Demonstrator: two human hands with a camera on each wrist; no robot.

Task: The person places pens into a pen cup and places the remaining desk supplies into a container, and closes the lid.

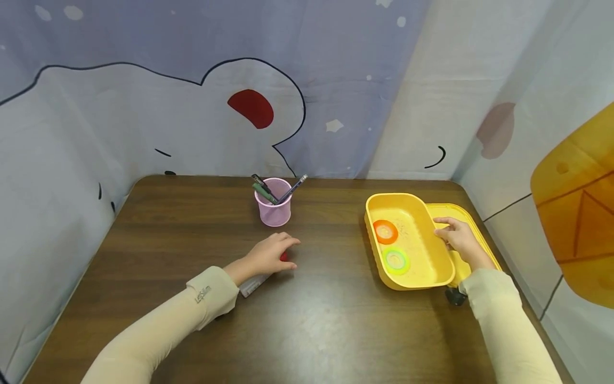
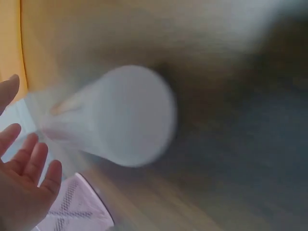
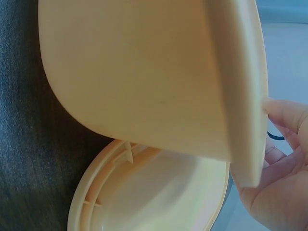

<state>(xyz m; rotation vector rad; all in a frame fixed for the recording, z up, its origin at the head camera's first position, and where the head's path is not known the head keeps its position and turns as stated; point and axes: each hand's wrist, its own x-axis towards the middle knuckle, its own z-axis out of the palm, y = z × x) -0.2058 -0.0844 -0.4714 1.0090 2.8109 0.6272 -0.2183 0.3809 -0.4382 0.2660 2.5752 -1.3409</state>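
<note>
Yellow box point(image 1: 417, 250) on rt side of counter point(image 1: 316, 330), partly over yellow lid point(image 1: 462, 271), orange ring point(image 1: 394, 232) & green ring point(image 1: 405, 261) inside. R hand point(image 1: 461, 241) pinches its rt rim. L hand point(image 1: 267, 254), thumb & fingers apart, over white tube point(image 1: 253, 286) w/ red end; can't tell if touching. Pink pen cup point(image 1: 275, 215) nr back.

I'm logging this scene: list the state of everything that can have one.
Yellow box: open
Yellow lid: off
Orange ring: inside box
Green ring: inside box
Pink cup: upright, holding pens
White object: partly hidden, state unclear
Right hand: holding box rim
Left hand: thumb and fingers apart
</note>
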